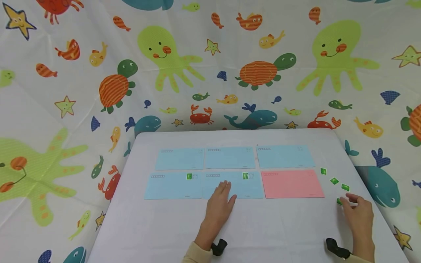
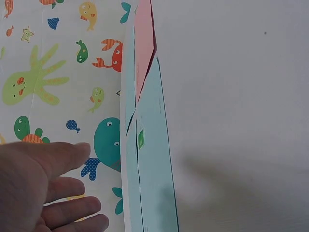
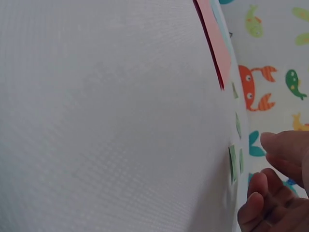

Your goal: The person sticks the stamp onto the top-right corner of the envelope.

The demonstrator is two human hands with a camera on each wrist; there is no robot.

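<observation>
The small green stamps (image 1: 334, 180) are four-sided, bright, with pale borders; four lie loose in a slanting line on the desk (image 1: 250, 230), right of the pink envelope (image 1: 292, 184) (the nearest is partly covered by the right hand (image 1: 358, 215)). Two more sit on the left front envelope (image 1: 173, 186) and the middle front envelope (image 1: 232, 190), each toward the upper right, beside a faint printed box. Five envelopes are pale blue: three in the back row (image 1: 229, 159), two in front, where the pink one takes the right end. All bear a line of little squares at upper left.

The left hand (image 1: 218, 204) reaches over the middle front envelope, fingers extended, thumb apart, holding nothing; whether it touches the paper I cannot tell. The right hand is partly open by the nearest loose stamp, fingers bent, thumb apart from them, with nothing seen between.

The desk has a plain white top with rounded back corners. Behind it and to both sides hangs a white cloth (image 1: 184, 16) printed with octopuses, turtles, whales, crabs, fish and stars (cheerful stuff). Beige sleeves (image 1: 197, 252) show at the wrists.
</observation>
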